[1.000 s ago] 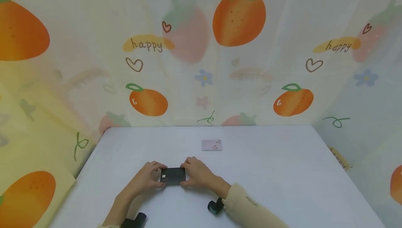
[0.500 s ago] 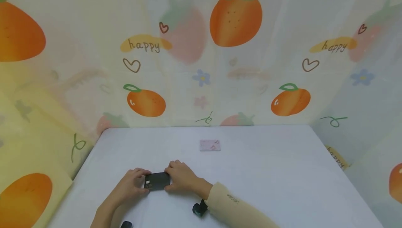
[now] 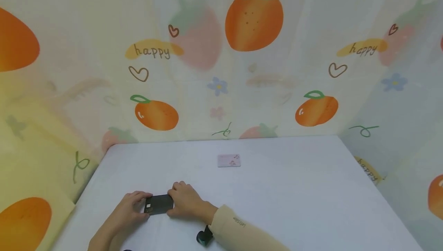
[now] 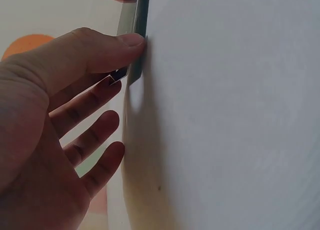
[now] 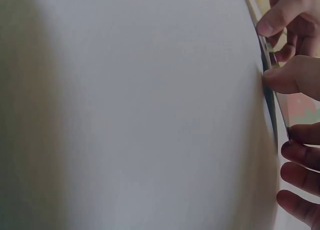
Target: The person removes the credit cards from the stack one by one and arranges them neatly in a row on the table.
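A black card (image 3: 160, 205) marked "VIP", with a small light square at its left, is held between both hands just over the white table in the head view. My left hand (image 3: 129, 209) pinches its left end, thumb on the near edge and a finger on the far edge. The right end is pinched the same way by my right hand (image 3: 187, 201). Seen from the left wrist, the left hand's (image 4: 65, 89) other fingers spread away from the card. From the right wrist, the card appears nearly edge-on, a thin dark strip.
A pink patterned card (image 3: 228, 160) lies flat on the white table (image 3: 294, 189), farther back and to the right of the hands. A fabric backdrop (image 3: 256, 101) printed with oranges and strawberries rises behind the table. Black wrist gear (image 3: 205, 237) hangs below the right sleeve.
Both hands and the black card have moved left and a little nearer to me, and the card has turned slightly. The pink card stays where it lies; the head view has shifted slightly.
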Demonstrator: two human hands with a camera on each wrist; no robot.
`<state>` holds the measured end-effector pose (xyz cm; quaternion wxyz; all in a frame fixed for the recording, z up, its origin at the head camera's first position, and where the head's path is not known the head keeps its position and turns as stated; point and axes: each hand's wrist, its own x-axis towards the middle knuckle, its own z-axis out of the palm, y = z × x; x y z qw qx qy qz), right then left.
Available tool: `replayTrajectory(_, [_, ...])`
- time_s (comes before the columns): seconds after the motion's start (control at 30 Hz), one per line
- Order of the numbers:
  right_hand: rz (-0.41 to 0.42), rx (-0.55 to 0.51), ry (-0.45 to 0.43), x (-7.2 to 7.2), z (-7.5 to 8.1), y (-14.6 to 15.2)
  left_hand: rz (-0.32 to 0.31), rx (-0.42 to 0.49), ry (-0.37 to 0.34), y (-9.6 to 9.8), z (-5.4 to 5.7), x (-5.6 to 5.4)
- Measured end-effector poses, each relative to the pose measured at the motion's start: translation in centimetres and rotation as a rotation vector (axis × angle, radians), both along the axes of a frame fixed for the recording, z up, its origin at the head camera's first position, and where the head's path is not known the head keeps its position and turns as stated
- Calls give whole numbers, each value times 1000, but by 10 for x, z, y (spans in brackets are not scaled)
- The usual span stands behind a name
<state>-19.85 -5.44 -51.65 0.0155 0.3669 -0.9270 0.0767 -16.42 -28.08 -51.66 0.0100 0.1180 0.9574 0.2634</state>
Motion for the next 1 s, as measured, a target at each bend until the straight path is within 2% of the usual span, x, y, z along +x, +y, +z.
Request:
replayTrajectory(0.2, [-9,-1,9,5,3,-13,3,-6,44,-12,1,3])
replayTrajectory(0.3, [-13,-7,13,6,4,-18,0,-13,39,-17,3,2])
replayTrajectory(0.53, [-42,-8,-16,5,0,-23,20,-3,-25,-23,4,0])
replayTrajectory(0.77, [-64,-4,-49,5,1,-24,6,7,-107,-25,4,-3])
replayTrajectory(1.0, [-71,-3,-50,6,3,-25,-2,4,-142,-24,8,-4])
